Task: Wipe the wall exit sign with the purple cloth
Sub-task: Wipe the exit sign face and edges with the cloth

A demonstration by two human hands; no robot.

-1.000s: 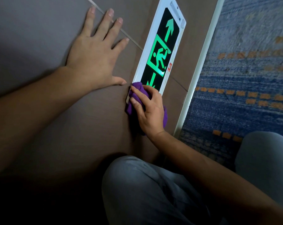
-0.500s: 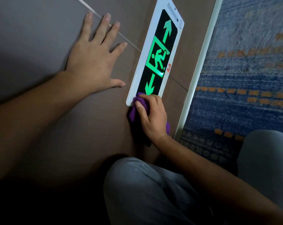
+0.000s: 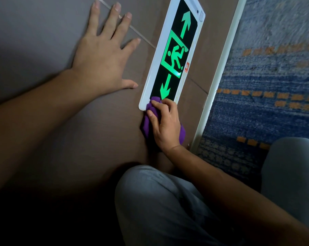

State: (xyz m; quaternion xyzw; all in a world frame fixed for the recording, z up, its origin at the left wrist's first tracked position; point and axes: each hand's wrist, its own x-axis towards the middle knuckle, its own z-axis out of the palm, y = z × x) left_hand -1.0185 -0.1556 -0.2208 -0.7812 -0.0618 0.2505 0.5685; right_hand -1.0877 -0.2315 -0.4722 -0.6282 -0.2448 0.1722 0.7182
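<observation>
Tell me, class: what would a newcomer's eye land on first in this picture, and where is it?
First, the glowing green exit sign, mounted low on the brown wall near the blue patterned carpet. Next, the purple cloth bunched in the right hand and pressed on the sign's near end. The left hand lies flat, fingers spread, on the wall beside the sign.

Both forearms are bare, with no sleeves, watch, bracelet or ring showing anywhere along them. The left hand (image 3: 100,59), on the side of the exit sign (image 3: 175,55) away from the carpet, has short, plain fingernails without polish. The right hand (image 3: 165,125), at the near end of that sign, is equally unadorned. Nearer than the sign, the legs wear grey trousers (image 3: 160,206) of soft, slightly creased fabric, one knee rounded and the other at the frame's edge.
</observation>
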